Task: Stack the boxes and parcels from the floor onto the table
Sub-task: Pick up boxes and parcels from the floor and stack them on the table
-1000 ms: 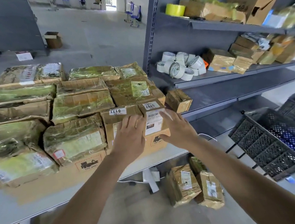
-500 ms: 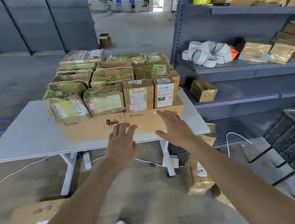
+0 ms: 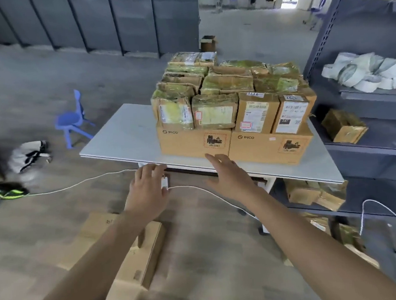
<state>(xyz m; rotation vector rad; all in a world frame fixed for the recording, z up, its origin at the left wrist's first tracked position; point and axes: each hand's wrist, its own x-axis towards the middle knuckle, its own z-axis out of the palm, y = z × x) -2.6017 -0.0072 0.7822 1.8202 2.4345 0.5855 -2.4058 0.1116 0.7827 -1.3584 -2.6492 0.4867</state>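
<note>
The grey floor (image 3: 34, 96) lies under both hands and runs far past the fingers. A tall grey shelf rack (image 3: 379, 149) stands well to the right of the right fingers (image 3: 216, 160). The white tabletop (image 3: 125, 136) is just past the fingers of both hands.

On the tabletop sit two big brown boxes (image 3: 191, 143) side by side, right in front of the right fingers but not touching them. Many taped parcels (image 3: 229, 83) are packed on top of the boxes, farther away from the fingers.

A flat cardboard box (image 3: 139, 256) lies on the floor, behind the left fingers (image 3: 151, 171) and under the left arm. More parcels on the floor (image 3: 311, 193) sit under the tabletop, to the right of the right fingers and lower down. A blue chair (image 3: 71, 122) stands well to the left of the left fingers.

The left hand (image 3: 146, 194) and the right hand (image 3: 230, 178) both reach out with loose, spread fingers. They hold nothing and touch nothing.

A thin white cable (image 3: 88, 182) runs across the floor below the fingers. A small white thing (image 3: 164, 183) shows beside the left fingers; it may be a plug, but it is too blurry to tell.
</note>
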